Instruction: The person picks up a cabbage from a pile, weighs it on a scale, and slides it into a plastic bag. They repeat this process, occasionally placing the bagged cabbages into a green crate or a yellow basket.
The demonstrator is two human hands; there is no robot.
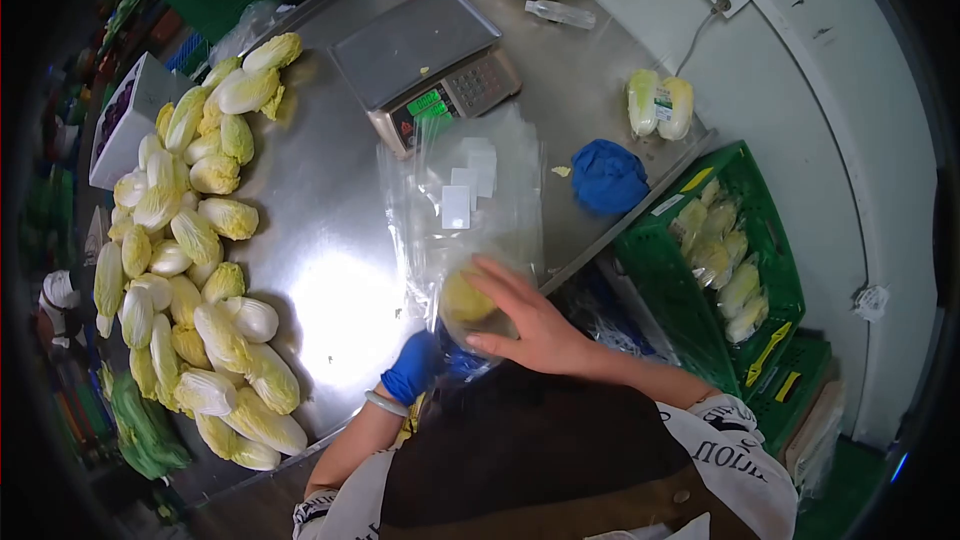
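Near the table's front edge, my bare right hand (530,325) reaches over a yellowish cabbage (467,298) in clear plastic, its fingers apart and touching or just above it. My left hand (412,368), in a blue glove, is beside the lower end of the plastic; its fingers are blurred and partly hidden. Flat clear bags (415,230) lie under and beyond the cabbage, with white labels (456,207) on top. Many small cabbages (197,235) are heaped at the left.
A scale (415,50) stands behind the bags. To the right are a blue crumpled bundle (608,176), two wrapped cabbages (644,102) and a clear bottle (560,13). A green crate (775,240) with bagged cabbages stands beside the table (310,160). A white box (135,125) is at the left.
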